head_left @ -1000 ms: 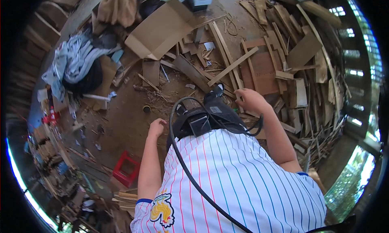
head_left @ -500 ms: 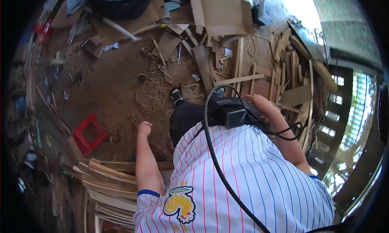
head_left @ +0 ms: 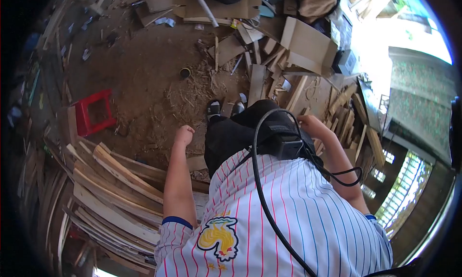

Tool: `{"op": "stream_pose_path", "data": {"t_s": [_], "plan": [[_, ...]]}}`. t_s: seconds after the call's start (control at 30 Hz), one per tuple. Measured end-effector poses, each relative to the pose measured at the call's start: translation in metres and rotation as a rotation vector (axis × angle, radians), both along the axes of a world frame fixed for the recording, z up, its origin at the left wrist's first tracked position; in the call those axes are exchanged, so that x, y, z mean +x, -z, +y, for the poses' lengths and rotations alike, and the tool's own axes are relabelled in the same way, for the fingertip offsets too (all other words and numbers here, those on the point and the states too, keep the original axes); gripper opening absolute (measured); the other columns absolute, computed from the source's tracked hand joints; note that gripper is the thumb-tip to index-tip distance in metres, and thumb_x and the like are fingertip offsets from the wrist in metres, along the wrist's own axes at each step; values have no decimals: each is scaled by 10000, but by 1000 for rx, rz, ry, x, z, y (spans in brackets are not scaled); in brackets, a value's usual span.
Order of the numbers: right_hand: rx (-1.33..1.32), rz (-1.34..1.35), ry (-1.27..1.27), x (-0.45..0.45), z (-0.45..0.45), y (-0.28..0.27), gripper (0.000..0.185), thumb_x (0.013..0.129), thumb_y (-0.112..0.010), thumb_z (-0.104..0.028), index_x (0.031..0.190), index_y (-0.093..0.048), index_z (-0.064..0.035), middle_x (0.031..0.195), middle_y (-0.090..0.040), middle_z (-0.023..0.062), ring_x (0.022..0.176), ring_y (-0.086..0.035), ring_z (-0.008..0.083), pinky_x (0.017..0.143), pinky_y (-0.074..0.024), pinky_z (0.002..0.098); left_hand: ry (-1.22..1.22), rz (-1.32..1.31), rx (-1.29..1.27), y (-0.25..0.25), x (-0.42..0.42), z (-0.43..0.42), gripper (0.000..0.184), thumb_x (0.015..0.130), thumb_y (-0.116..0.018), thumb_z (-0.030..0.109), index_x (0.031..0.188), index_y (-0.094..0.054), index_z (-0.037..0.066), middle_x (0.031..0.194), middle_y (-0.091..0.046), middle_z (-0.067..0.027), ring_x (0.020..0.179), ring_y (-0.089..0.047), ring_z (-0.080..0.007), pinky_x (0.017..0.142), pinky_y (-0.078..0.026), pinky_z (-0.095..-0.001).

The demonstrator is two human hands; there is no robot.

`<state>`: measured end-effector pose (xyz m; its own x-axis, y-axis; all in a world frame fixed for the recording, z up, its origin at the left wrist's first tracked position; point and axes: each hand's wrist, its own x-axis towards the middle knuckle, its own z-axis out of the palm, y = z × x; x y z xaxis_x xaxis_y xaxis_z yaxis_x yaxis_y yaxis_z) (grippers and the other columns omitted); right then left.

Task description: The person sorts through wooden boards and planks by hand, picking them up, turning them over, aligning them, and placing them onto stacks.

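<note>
Planks (head_left: 120, 195) are piled at 8 o'clock, and they're near the left hand (head_left: 184, 135). Fingers there look curled, but can't tell if that grip's fully together. Right hand (head_left: 314, 127) is at 3, beside the trousers (head_left: 231, 137), grip too hidden to call. Farther out: red stool (head_left: 82, 119) at 9, cardboard box (head_left: 308, 45) around 1.

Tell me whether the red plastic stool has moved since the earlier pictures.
No: the red plastic stool stays beside the same brown panel; the camera's view has shifted.
</note>
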<state>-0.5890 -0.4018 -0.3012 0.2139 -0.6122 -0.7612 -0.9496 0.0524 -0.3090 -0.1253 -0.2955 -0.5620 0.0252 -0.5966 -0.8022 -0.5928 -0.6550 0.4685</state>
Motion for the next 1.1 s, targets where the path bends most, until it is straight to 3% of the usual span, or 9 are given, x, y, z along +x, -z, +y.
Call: {"op": "stream_pose_path", "data": {"t_s": [0.27,0.4,0.47,0.5,0.67,0.73,0.83,1.07,1.1], "plan": [[28,40,70,-100,-9,95,157,746,-512,-36,784,-664,-36,754,-644,182,753,-633,293,712,-490,379,-108,-102,8,-3,31,14,231,789,-490,29,876,-703,35,938,-700,-184,931,-666,-308,827,-508,-392],[50,77,13,-95,-47,109,139,745,-523,-45,761,-661,-43,703,-632,166,693,-610,267,673,-486,375,-96,-133,37,-9,41,5,153,776,-573,79,855,-703,60,956,-681,-204,914,-659,-361,802,-515,-420],[81,96,63,-98,-78,136,206,819,-517,-123,882,-672,-3,834,-659,228,850,-637,408,758,-498,435,-45,-173,56,-9,43,-7,142,770,-595,79,861,-701,52,954,-677,-206,916,-657,-365,799,-513,-426],[118,111,206,-98,-93,152,204,811,-530,-134,884,-676,-12,851,-665,226,860,-642,404,759,-499,431,-88,-180,59,-10,43,-14,140,766,-611,82,871,-698,48,956,-677,-204,931,-653,-364,801,-511,-428],[-72,-72,92,-61,-193,169,218,816,-541,-162,887,-661,5,810,-659,226,812,-651,369,740,-500,424,-92,-161,69,-44,32,-80,165,784,-612,105,919,-687,49,971,-669,-215,967,-641,-367,809,-504,-444],[-62,-121,83,-42,-236,173,221,819,-542,-167,883,-657,10,795,-654,227,794,-653,353,733,-500,422,-44,-223,-100,-50,21,-115,194,803,-564,93,950,-687,61,982,-664,-234,975,-634,-382,814,-503,-454],[41,-90,61,-12,-284,183,224,817,-540,-172,881,-664,3,786,-658,219,778,-657,338,726,-504,419,-279,-279,-100,-109,10,-169,230,806,-517,63,959,-688,84,997,-661,-240,975,-625,-403,822,-500,-463],[-5,-118,-440,101,-378,180,256,794,-545,-178,926,-688,-12,863,-677,221,849,-664,376,751,-519,432,-442,-170,-143,-129,34,-183,255,783,-517,21,952,-683,114,1003,-674,-211,971,-633,-389,836,-501,-455],[12,-212,-763,119,-396,180,248,794,-554,-176,921,-685,-8,850,-673,220,837,-663,373,748,-518,433,-454,-170,-150,-120,45,-181,255,783,-517,21,952,-683,114,1003,-674,-211,971,-633,-389,836,-501,-455]]}}
